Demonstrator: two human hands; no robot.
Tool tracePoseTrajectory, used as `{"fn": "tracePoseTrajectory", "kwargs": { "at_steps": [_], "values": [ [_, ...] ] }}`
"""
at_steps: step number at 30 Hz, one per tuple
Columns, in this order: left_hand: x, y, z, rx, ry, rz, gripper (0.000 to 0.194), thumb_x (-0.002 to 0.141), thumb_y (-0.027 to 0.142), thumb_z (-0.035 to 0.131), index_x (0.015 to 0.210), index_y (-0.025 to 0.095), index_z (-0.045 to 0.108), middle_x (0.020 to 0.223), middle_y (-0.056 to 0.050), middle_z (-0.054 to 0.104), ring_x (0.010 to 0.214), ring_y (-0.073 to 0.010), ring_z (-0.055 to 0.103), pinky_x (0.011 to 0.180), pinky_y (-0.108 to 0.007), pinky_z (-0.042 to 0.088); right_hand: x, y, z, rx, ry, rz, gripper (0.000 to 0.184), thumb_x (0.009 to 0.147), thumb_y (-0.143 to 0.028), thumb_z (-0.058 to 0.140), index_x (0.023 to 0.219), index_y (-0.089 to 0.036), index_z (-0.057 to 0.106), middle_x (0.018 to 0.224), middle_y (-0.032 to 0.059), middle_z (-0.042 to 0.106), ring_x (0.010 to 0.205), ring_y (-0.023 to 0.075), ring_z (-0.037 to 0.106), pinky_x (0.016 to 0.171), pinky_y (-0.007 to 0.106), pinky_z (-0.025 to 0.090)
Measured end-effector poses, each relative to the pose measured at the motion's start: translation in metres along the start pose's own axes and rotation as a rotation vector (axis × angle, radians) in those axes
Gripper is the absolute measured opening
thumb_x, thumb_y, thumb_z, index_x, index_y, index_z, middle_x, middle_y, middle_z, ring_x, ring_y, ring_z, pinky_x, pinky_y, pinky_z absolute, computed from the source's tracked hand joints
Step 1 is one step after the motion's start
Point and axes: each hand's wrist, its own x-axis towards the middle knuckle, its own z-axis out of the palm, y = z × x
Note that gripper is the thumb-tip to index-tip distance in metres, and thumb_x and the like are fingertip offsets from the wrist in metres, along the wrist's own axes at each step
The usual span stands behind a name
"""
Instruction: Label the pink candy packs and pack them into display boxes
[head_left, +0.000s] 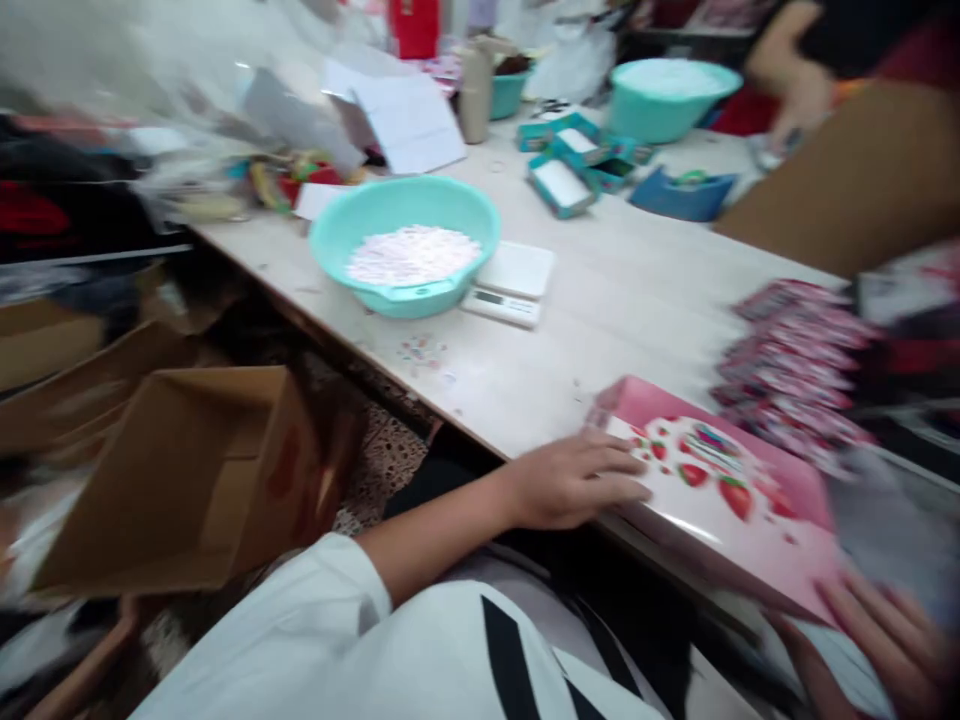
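A pink and white cardboard box (pixel 712 490) printed with strawberries lies at the near edge of the table, between my two hands. My left hand (pixel 574 482) grips its left end, the fingers close together over the corner. At the box's right end is my right hand (pixel 889 630), blurred, its fingers pressed along the edge; the thumb is hidden. Just behind the box, a stack of pink and red packets (pixel 799 365) leans in a row.
A turquoise basin (pixel 405 250) of small white sticks or sachets stands beside a white digital scale (pixel 514 285) on the table (pixel 600 300). Farther back are small teal boxes (pixel 562 185) and another basin (pixel 667 100). An open carton (pixel 180 480) sits lower left. A co-worker's hand (pixel 799 100) shows upper right.
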Motion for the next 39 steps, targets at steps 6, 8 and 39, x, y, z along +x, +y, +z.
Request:
{"fn": "tracePoseTrajectory", "kwargs": {
  "at_steps": [6, 8, 39],
  "values": [
    [0.006, -0.001, 0.002, -0.161, 0.043, -0.088, 0.044, 0.081, 0.019, 0.068, 0.124, 0.019, 0.059, 0.122, -0.013, 0.058, 0.125, -0.0282, 0.048, 0.107, -0.050, 0.044, 0.005, -0.008, -0.016, -0.179, -0.095, 0.036, 0.060, 0.084, -0.014, 0.066, 0.139, -0.033, 0.052, 0.125, 0.0104, 0.061, 0.112, 0.0306, 0.064, 0.090, 0.045, 0.060],
    [0.008, -0.004, 0.007, -0.119, 0.093, -0.076, 0.046, 0.078, 0.021, 0.074, 0.122, 0.022, 0.060, 0.119, -0.011, 0.058, 0.121, -0.0294, 0.050, 0.104, -0.050, 0.045, 0.004, -0.009, -0.007, -0.145, -0.067, 0.087, 0.057, 0.086, -0.012, 0.063, 0.138, -0.031, 0.052, 0.125, 0.0111, 0.058, 0.114, 0.0271, 0.062, 0.090, 0.043, 0.059],
    [-0.005, 0.000, 0.018, -0.019, 0.063, -0.061, 0.063, 0.080, 0.018, 0.073, 0.137, 0.030, 0.049, 0.127, -0.009, 0.054, 0.131, -0.0331, 0.046, 0.106, -0.056, 0.045, -0.033, -0.028, 0.045, -0.285, 0.284, 0.281, 0.053, 0.084, -0.012, 0.064, 0.132, -0.033, 0.056, 0.124, 0.0097, 0.042, 0.129, 0.0303, 0.049, 0.096, 0.050, 0.055]
  ]
}}
